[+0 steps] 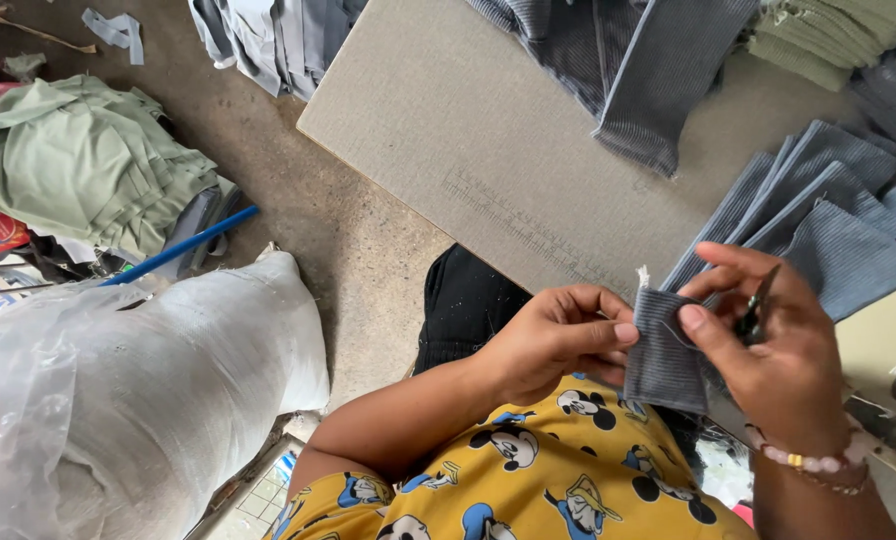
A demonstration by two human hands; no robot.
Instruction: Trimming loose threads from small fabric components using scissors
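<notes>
While both forearms reached in over the yellow printed shirt [528, 480], the left hand [558, 340] curled inward, thumb and fingertips pinched on the left edge of a small grey ribbed fabric piece [665, 355]. The right hand [768, 350] faced it, thumb pressed on the piece's upper right edge, fingers closed around dark thread snips [755, 310]. The piece hung just below the table [488, 150] edge, beside stacked grey pieces [828, 220].
</notes>
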